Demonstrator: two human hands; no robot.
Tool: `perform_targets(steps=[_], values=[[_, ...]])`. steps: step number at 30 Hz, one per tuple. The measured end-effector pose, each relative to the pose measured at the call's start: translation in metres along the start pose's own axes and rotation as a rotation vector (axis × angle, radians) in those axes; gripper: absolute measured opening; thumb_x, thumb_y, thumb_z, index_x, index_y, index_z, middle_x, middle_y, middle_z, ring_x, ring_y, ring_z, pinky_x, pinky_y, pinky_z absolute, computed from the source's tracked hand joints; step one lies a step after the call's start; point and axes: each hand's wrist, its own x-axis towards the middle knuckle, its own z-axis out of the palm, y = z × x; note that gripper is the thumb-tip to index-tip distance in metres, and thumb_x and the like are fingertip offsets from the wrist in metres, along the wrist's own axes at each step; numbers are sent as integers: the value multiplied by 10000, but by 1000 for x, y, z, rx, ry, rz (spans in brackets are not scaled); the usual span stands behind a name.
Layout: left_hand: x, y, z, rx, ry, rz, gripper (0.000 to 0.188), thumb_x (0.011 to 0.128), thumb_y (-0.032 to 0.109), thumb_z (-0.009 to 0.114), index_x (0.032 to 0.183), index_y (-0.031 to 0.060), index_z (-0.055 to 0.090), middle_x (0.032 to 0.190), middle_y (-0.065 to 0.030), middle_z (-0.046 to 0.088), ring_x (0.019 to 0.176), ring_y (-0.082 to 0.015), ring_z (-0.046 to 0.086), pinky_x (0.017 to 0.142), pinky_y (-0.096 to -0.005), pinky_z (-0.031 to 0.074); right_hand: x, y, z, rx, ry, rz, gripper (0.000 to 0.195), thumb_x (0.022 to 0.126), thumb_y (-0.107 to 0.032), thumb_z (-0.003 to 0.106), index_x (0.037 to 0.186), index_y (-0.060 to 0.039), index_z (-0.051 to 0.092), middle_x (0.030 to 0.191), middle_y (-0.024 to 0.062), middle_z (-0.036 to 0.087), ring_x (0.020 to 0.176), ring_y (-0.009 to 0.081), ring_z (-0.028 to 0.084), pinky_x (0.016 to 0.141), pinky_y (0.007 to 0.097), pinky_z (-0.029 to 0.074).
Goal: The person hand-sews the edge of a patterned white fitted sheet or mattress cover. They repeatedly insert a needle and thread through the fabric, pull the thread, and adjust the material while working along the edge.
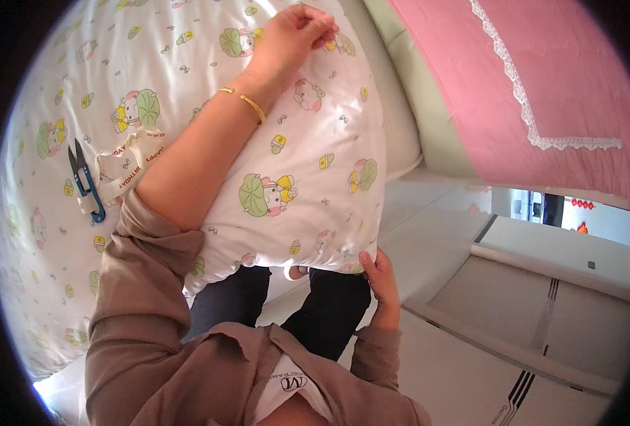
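A white quilt [187, 69] printed with cartoon figures, green leaves and yellow slippers spreads before me and hangs over my lap. My left hand [307, 29] is above its far right part, thumb and fingers curled together; whether anything small is between them cannot be made out. At the quilt's near right corner, my right hand [383, 274] grips the edge, thumb on top and fingers hidden beneath. Blue-handled thread snips [87, 183] lie on the quilt left of my left forearm, blades pointing away. A cream ribbon [144, 154] bearing red writing is looped at their handle.
To the right, a pink quilted cover [570, 69] with white lace trim hangs over a pale green padded edge [442, 117], beside a mattress [400, 122]. Further right are a pale floor [421, 213] and light panels with dark stripes [506, 293].
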Motion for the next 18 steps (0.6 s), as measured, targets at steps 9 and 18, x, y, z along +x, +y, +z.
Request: perform_targets(steps=[9, 18], values=[[5, 16, -3, -15, -42, -34, 120, 944, 178, 584, 913, 62, 589, 839, -29, 646, 748, -96, 606, 689, -212, 493, 16, -48, -40, -507, 243, -76, 252, 907, -246, 612, 816, -11, 616, 653, 10, 528, 616, 109, 476, 587, 273, 410], [0, 21, -2, 0, -75, -86, 136, 947, 191, 582, 920, 59, 594, 860, -41, 652, 766, -113, 619, 719, -230, 517, 82, -203, 33, 1145, -172, -410, 159, 934, -43, 503, 1080, 20, 519, 1051, 67, 527, 975, 154, 502, 815, 265, 416]])
